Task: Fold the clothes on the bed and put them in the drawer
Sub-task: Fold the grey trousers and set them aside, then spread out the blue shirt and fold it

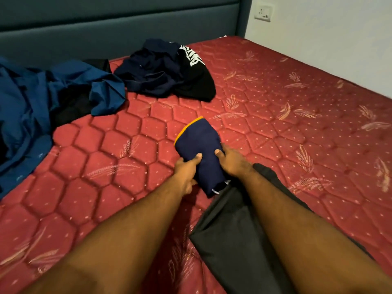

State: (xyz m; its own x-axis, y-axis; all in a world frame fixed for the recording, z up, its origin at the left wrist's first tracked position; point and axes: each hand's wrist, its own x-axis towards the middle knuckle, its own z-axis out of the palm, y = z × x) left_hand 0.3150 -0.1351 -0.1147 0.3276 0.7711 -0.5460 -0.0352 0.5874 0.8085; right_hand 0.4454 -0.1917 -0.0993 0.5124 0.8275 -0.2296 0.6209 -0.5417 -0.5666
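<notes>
Both grips, left hand and right hand, pinch my folded navy garment at frame centre on the bed. Soft, light, floppy; I judge support from beneath keeps the folds.

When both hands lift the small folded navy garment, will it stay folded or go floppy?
Probably floppy: the navy garment is soft cloth, already sagging at its far end. It likely weighs little, being a small bundle. With the left hand and right hand gripping only its near part, the folds may slip open unless supported underneath.
</notes>
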